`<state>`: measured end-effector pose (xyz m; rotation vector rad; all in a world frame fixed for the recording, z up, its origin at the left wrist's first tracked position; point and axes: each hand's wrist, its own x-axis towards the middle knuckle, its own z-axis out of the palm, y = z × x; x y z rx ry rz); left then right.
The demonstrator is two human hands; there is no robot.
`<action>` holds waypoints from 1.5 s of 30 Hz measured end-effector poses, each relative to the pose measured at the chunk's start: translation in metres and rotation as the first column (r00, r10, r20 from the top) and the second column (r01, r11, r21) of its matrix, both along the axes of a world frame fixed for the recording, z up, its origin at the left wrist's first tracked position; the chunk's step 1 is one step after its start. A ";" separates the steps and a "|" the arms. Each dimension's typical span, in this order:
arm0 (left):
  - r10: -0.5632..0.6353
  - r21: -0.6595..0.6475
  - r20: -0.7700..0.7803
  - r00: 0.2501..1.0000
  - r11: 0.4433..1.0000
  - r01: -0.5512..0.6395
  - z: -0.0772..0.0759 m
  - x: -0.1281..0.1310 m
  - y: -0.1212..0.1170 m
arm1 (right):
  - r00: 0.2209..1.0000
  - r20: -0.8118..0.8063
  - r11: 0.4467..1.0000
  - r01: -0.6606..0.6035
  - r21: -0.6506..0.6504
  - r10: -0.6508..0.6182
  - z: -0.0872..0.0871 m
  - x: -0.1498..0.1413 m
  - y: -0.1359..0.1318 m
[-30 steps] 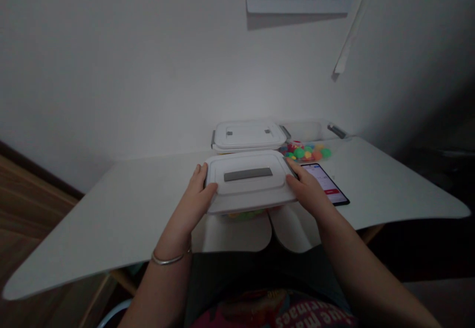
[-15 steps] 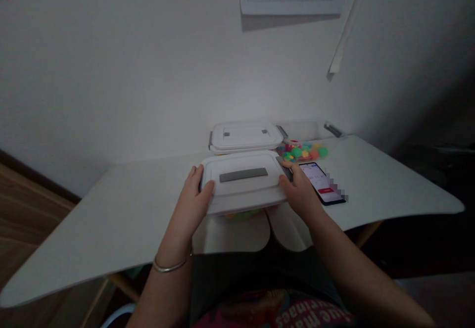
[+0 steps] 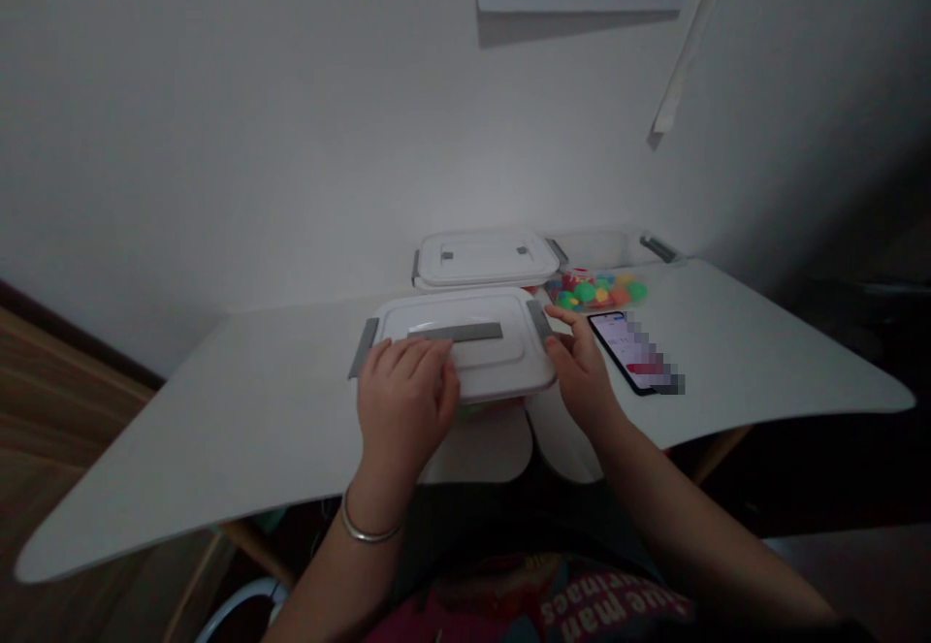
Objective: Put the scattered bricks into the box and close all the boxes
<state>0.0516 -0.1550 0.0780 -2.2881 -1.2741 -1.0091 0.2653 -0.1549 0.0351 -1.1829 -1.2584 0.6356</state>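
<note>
A storage box with a white lid (image 3: 501,371) stands at the front of the table, with coloured contents (image 3: 491,404) showing dimly below its front edge. Its grey side latch (image 3: 365,347) on the left sticks outward, while the right latch (image 3: 539,321) lies by my right hand (image 3: 582,371). That hand grips the box's right edge, thumb near the latch and index finger reaching along it. My left hand (image 3: 405,391) lies palm down over the lid's front left, fingers stretched out by the grey handle (image 3: 476,333). Its fingertips partly cover the handle's left end.
Behind stands a second white-lidded box (image 3: 487,260) against the wall. Beside it are a clear container (image 3: 596,247) and a clear bag of colourful balls (image 3: 600,289). A phone (image 3: 632,352) lies to the right on the white table (image 3: 254,410), which has a notched front edge.
My left hand has left the box's left edge and moved right onto the lid, uncovering the left latch. The box has shifted slightly left; my right hand stays at its right side.
</note>
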 end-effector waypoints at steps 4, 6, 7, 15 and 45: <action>-0.106 -0.042 -0.038 0.994 0.994 0.104 -0.006 0.009 -0.004 | 0.976 -0.011 0.975 -0.219 0.029 0.220 -0.004 -0.019 -0.005; -0.096 -0.055 -0.047 0.994 0.994 0.093 -0.008 0.013 -0.005 | 0.957 0.024 0.956 -0.291 0.042 0.290 -0.008 -0.028 -0.004; -0.074 -0.054 -0.050 0.996 0.996 0.071 -0.009 0.015 -0.006 | 0.948 0.038 0.947 -0.318 0.042 0.316 -0.010 -0.031 -0.003; 0.093 -0.016 -0.070 0.993 0.995 -0.094 -0.010 0.009 0.000 | 0.906 0.001 0.906 -0.423 0.029 0.423 -0.014 -0.041 0.014; 0.362 -0.206 -0.003 0.932 0.912 -0.355 -0.032 -0.060 0.071 | 0.938 0.116 0.929 -0.298 -0.218 0.328 -0.054 -0.024 0.006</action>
